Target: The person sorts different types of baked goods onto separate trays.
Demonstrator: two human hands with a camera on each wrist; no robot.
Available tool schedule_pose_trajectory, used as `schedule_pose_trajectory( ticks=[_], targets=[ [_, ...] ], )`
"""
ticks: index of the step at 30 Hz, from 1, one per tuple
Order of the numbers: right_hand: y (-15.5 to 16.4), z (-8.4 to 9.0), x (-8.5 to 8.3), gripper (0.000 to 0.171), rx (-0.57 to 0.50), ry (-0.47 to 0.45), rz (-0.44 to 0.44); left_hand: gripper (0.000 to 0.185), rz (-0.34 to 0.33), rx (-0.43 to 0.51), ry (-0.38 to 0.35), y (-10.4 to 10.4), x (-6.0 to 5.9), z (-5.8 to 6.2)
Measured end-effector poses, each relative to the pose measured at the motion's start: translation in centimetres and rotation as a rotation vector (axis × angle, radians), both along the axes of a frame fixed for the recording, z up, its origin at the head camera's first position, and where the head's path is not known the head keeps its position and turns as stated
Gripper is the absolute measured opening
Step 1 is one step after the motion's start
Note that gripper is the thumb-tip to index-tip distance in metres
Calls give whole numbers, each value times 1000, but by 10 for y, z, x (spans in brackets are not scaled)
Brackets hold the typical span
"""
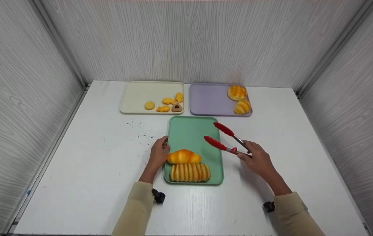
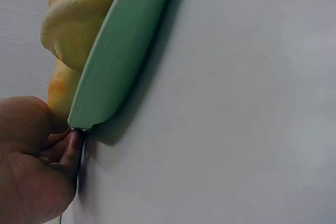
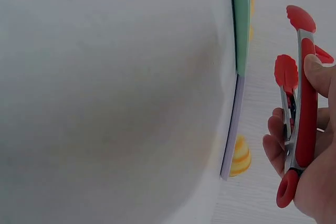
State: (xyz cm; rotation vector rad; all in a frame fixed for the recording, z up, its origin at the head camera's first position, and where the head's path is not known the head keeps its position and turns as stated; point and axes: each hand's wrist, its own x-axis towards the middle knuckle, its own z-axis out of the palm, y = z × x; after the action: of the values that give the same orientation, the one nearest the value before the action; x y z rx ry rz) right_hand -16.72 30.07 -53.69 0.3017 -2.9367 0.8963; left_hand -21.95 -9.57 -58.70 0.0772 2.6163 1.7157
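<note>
Beige long sleeves (image 1: 134, 209); small black device at each wrist.

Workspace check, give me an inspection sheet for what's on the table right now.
Surface: white table, dark specks left of the green tray.
Job's things: green tray holding a croissant and ridged loaf; red tongs, tips apart, empty.
Clutter: cream tray with small pastries; purple tray with two buns.
Grips: left hand holds the green tray's edge; right hand holds the tongs.
Cables: nothing seen.
Surroundings: grey wood-grain walls.
</note>
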Motion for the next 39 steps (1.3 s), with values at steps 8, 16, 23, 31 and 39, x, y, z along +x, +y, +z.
schedule_pose_trajectory(
  ticks=[8,16,23,31,39],
  targets=[
    [-12,3,6,62,42,-9,172,41,2,5,14,0,0,1],
    [-22,4,2,52,71,46,303,44,-3,-3,5,1,1,0],
    [-29,16,-10,48,126,28,371,43,12,10,4,0,2,2],
    [-32,27,-23,45,158,-49,411,42,7,5,12,1,1,0],
    [-36,29,-25,41,191,-74,430,42,9,1,2,1,1,0]
  ],
)
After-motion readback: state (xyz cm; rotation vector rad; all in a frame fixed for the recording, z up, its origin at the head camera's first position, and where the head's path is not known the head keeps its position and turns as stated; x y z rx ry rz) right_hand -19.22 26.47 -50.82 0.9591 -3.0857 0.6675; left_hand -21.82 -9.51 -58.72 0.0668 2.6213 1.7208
